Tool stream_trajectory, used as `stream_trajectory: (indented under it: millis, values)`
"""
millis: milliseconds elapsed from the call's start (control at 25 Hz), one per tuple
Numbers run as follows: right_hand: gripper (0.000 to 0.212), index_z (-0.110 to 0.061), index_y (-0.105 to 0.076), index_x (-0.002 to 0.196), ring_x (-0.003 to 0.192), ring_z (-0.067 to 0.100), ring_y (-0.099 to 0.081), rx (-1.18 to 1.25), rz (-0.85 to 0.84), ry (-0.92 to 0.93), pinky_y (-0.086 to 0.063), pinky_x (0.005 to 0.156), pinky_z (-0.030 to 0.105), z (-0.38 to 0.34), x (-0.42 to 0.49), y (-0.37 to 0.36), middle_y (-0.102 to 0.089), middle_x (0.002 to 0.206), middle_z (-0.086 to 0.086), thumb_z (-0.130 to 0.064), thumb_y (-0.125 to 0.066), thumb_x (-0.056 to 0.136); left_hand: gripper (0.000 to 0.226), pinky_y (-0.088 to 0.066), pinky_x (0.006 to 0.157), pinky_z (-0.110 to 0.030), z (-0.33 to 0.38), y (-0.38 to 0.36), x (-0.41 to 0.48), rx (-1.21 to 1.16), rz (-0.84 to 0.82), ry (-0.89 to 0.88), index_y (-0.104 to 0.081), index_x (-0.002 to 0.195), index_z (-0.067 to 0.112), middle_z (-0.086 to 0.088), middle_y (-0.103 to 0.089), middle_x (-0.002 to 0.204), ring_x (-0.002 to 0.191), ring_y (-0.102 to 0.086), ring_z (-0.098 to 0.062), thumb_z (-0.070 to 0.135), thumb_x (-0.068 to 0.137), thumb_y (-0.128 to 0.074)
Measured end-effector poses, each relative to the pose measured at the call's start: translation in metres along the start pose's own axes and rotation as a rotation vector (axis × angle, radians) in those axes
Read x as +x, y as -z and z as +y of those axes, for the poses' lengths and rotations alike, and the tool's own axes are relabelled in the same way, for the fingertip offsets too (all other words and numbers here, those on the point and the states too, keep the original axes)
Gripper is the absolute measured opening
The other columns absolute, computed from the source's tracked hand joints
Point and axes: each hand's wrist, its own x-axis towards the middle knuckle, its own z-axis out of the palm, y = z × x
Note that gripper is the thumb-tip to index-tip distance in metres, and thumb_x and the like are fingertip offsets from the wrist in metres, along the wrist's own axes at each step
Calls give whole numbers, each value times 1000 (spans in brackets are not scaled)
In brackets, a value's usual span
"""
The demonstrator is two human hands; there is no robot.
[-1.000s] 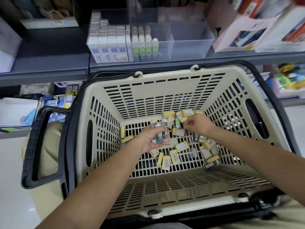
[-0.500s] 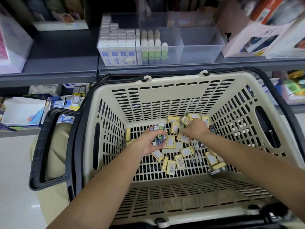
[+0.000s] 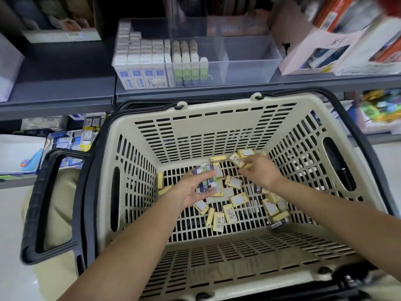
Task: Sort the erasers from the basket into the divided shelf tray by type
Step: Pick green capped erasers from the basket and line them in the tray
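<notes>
Basket (image 3: 217, 122), left fingers (image 3: 200, 177) grip dark erasers (image 3: 205, 169); right fingers (image 3: 251, 162) pinch yellow eraser (image 3: 245, 166) (shelf tray (image 3: 249, 70) beyond)

1. A stationery shop, by every sign.
2. Tiered grey shelving (image 3: 65, 92) stocked with boxed goods (image 3: 314, 53).
3. Clear divided tray (image 3: 249, 68) on the shelf, rows of identical packaged erasers (image 3: 143, 72) faced outward.
4. Beige plastic shopping basket (image 3: 217, 127) with black handles (image 3: 36, 203), holding barcoded yellow eraser packs (image 3: 218, 221).
5. More packaged stock (image 3: 71, 140) on the lower shelf.
</notes>
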Motion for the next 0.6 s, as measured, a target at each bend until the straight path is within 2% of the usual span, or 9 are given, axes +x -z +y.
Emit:
stream_trajectory:
  millis: [80,160,240,280,320,400,480,560,600]
  values:
    - [50,-10,-50,128,121,25,-43,-191,51,-54,-41,98,35,13,6,1,-44,132,11,-33,-61,86,35,-59,63,-34,-1,0,1,-4,7,11,-63,94,14,-7,-66,92,81,-66,-24,11,66,-83]
    - [42,-10,-51,122,126,26,-37,-259,-59,19,-38,102,38,14,7,-5,-41,137,10,-29,-60,86,33,-59,64,-34,-1,0,2,0,-3,16,-63,93,15,-7,-67,93,81,-66,-23,12,67,-83]
    - [39,-12,-53,123,125,23,-43,-176,-229,124,-41,100,36,13,4,-14,-44,139,6,-23,-59,86,31,-59,65,-34,0,0,1,1,-7,16,-63,90,16,-5,-67,92,80,-66,-23,12,67,-83]
    - [36,-14,-56,122,116,20,-51,-103,-262,144,-45,93,31,12,1,-18,-51,134,5,-21,-58,87,31,-59,65,-34,0,0,1,-2,-9,14,-64,90,16,-5,-67,92,81,-66,-23,12,67,-83]
    - [28,-16,-61,116,102,17,-59,-26,-218,142,-49,83,27,11,1,-19,-60,124,4,-20,-56,88,31,-59,65,-34,1,0,1,-7,-11,13,-64,92,15,-5,-66,93,82,-65,-23,12,67,-83]
    - [17,-16,-64,103,85,16,-62,82,54,46,-53,76,29,9,7,-14,-66,109,6,-18,-55,89,34,-59,64,-34,2,0,1,-16,-11,15,-65,95,14,-5,-64,95,83,-64,-23,12,67,-83]
    - [30,-12,-54,116,100,23,-58,45,225,-54,-50,88,36,12,15,-6,-56,119,9,-15,-57,87,35,-59,64,-33,3,0,0,-14,-13,17,-65,96,14,-5,-64,95,82,-64,-23,13,67,-83]
    - [41,-12,-50,127,113,25,-50,-33,137,-21,-43,97,38,15,20,-2,-52,127,10,-11,-57,87,33,-59,66,-34,3,1,2,-10,-9,17,-65,94,15,-4,-64,94,81,-63,-22,13,67,-83]
    - [35,-14,-55,122,109,23,-54,-29,68,27,-45,94,37,16,20,-2,-55,124,9,-9,-55,87,32,-59,67,-35,3,1,3,-9,-5,17,-65,94,15,-4,-64,92,80,-63,-21,13,67,-83]
